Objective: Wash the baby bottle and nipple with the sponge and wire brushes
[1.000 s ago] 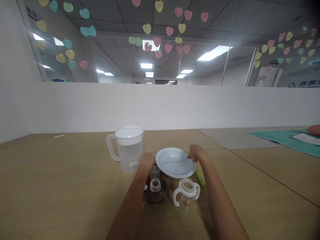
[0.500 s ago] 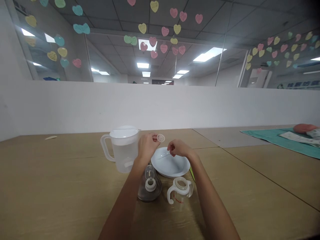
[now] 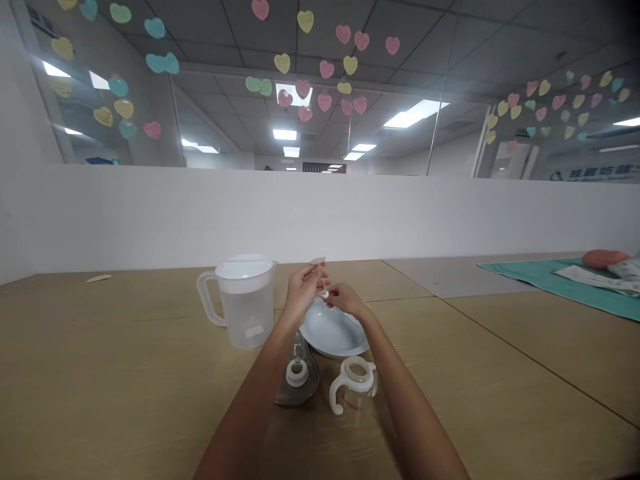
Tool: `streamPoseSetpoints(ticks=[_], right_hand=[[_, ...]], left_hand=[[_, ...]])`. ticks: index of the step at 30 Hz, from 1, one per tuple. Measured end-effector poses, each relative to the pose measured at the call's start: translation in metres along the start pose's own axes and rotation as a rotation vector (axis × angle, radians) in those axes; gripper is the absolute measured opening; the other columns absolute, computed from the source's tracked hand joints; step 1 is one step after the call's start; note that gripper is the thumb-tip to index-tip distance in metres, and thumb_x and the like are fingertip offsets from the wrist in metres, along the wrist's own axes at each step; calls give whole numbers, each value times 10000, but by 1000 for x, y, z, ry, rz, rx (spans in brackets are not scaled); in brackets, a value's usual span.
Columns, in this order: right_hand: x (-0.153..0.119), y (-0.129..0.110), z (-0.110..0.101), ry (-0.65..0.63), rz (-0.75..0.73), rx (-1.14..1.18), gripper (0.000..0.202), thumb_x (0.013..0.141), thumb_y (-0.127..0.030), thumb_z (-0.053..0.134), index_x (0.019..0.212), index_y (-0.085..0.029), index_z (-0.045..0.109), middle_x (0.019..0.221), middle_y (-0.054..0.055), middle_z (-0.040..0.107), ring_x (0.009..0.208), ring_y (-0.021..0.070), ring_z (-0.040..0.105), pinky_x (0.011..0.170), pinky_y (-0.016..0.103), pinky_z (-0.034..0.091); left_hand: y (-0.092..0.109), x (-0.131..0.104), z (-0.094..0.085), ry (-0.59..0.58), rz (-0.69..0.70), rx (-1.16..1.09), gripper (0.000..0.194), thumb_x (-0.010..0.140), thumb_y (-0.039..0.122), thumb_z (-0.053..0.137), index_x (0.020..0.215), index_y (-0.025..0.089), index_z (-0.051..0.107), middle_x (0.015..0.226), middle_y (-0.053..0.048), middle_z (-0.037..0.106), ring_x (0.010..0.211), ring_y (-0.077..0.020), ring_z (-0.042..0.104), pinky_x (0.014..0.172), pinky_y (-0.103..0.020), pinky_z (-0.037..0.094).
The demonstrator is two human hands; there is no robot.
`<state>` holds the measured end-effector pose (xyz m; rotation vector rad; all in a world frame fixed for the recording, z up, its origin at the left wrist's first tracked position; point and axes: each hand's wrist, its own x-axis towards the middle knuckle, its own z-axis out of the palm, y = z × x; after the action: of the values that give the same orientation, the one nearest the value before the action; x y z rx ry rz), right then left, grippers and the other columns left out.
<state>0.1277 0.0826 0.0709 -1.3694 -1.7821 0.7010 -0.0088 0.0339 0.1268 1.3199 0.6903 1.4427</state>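
My left hand (image 3: 302, 288) is closed on a small translucent piece with a round flange (image 3: 318, 261), now seen nearly edge-on above the fingers. A small whitish round end (image 3: 324, 294) shows between my two hands. My right hand (image 3: 344, 299) is pinched beside it, its fingertips close to that end. A thin pale stick (image 3: 353, 321) appears to run from the right hand over the white bowl (image 3: 333, 333); its tip is hidden. Nearer me stand a clear baby bottle with white handles (image 3: 356, 381) and a grey tray (image 3: 295, 397) carrying a white bottle ring (image 3: 297, 373) and a clear dome cap (image 3: 297, 350).
Left of the bowl stands a translucent pitcher (image 3: 246, 313) with a lid and liquid inside. A teal cloth (image 3: 530, 272) with a reddish object (image 3: 604, 259) lies at the far right. A pale flat piece (image 3: 99, 278) rests at the far left. A white wall (image 3: 330, 213) borders the table.
My hands have come together above the bowl's far rim. The flanged piece has turned from face-on to edge-on. The right hand has moved left and up, and the stick's direction has changed.
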Motion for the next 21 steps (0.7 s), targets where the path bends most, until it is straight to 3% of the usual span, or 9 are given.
streamPoseSetpoints(ticks=[7, 12, 16, 21], right_hand=[[11, 24, 3, -38, 108, -99, 227, 670, -44, 488, 811, -118, 649, 564, -16, 598, 530, 81, 522, 547, 174, 388], [2, 34, -1, -297, 288, -135, 25, 668, -118, 612, 658, -117, 635, 434, -36, 537, 423, 81, 494, 488, 185, 424], [-5, 34, 7, -492, 401, -151, 171, 578, -217, 748, 559, -114, 613, 414, -16, 550, 393, 99, 510, 426, 196, 439], [-9, 24, 16, -515, 394, -124, 166, 551, -163, 752, 506, -114, 599, 387, -22, 542, 356, 88, 490, 393, 181, 426]], left_hand=[[-14, 5, -3, -36, 42, 117, 389, 748, 429, 596, 978, 121, 657, 656, 14, 542, 495, -51, 510, 504, -185, 389], [-22, 10, -7, -13, 54, 187, 394, 765, 422, 561, 993, 115, 655, 665, 12, 522, 492, -44, 474, 471, -175, 349], [-23, 13, -11, -17, 72, 218, 388, 780, 433, 532, 972, 121, 662, 669, 9, 520, 502, -48, 469, 483, -180, 352], [-22, 14, -13, -46, 62, 228, 395, 788, 443, 512, 932, 108, 665, 641, -11, 566, 547, -81, 508, 570, -218, 413]])
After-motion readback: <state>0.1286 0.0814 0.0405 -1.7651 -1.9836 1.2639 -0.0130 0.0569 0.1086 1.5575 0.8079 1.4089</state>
